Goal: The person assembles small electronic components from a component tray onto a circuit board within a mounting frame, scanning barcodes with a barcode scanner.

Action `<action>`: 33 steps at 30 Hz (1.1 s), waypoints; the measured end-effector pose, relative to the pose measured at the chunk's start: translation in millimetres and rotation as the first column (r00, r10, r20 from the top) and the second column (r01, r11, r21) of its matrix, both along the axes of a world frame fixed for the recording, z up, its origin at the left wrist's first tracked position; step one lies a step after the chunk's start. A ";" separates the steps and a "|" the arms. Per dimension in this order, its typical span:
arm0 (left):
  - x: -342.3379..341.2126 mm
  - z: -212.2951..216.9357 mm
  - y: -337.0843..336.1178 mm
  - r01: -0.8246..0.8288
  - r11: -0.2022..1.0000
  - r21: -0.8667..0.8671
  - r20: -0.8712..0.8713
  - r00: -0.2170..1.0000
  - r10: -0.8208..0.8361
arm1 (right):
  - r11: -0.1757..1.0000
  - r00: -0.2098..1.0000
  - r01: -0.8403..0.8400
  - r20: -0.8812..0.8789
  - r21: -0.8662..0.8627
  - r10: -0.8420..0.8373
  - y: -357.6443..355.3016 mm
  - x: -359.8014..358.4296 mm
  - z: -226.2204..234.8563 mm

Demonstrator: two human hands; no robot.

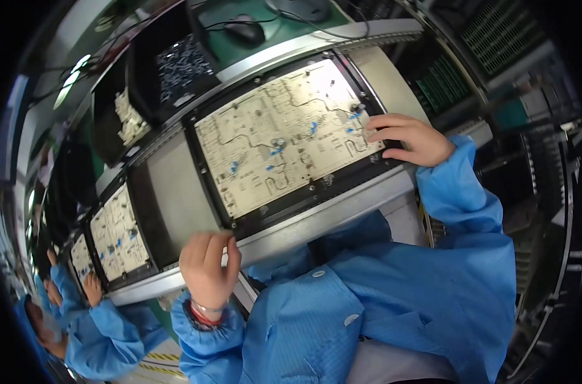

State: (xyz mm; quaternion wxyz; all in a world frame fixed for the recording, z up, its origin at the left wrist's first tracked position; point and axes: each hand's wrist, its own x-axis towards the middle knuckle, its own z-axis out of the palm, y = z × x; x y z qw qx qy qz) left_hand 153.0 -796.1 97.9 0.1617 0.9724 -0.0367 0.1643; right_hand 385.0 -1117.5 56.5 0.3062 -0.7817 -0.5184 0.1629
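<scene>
A cream circuit board [252,121], dotted with blue and dark components, lies in a black frame [214,185] on the line before me. Over the board's right edge reaches my right hand [415,139], its fingers stretched out and the thumb apart. Its fingertips are by the small parts at that edge; whether they touch the board I cannot tell. My left hand [207,267] is off the frame's near left corner, close to the metal front rail [323,217]. Its fingers are curled in, and whatever they may hold is hidden.
Beyond the line stand a black bin of small dark parts [183,67] and another bin with pale pieces [129,118]. A computer mouse [245,32] rests on a green surface. To the left, a co-worker [108,336] in blue handles a second framed circuit board [119,233].
</scene>
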 end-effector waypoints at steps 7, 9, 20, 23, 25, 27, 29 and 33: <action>54.8 -30.2 19.8 0.246 0.969 -0.018 -0.256 0.936 -0.243 | 0.989 0.994 -0.096 -0.070 -0.114 0.088 -5.4 7.2 3.5; 54.2 -30.3 23.5 0.275 0.961 -0.012 -0.247 0.931 -0.269 | 0.978 0.988 -0.139 -0.085 -0.156 0.127 -3.6 14.3 9.3; 62.5 -15.6 39.3 0.398 0.916 0.042 -0.252 0.892 -0.376 | 0.836 0.591 -0.428 0.594 -0.343 0.546 26.2 36.7 30.5; 97.8 -11.0 61.2 0.442 0.895 -0.059 -0.290 0.850 -0.439 | 0.792 0.848 -0.374 0.167 -0.482 0.503 45.0 44.0 45.2; 126.8 -18.8 79.2 0.316 0.944 -0.097 -0.053 0.945 -0.321 | 0.843 0.882 -0.290 0.214 -0.454 0.419 71.1 43.8 58.5; 138.9 -26.8 97.5 0.159 0.985 0.064 0.100 0.981 -0.165 | 0.977 0.932 -0.149 0.309 -0.150 0.189 105.0 41.9 57.3; 147.4 -51.3 107.8 0.113 0.977 0.179 0.163 0.976 -0.143 | 0.983 0.930 0.014 0.358 0.182 -0.079 140.1 45.8 30.7; 148.1 -65.0 107.7 0.032 0.984 0.178 0.114 0.992 -0.053 | 0.938 0.885 0.279 0.324 0.204 -0.334 194.3 64.5 -26.4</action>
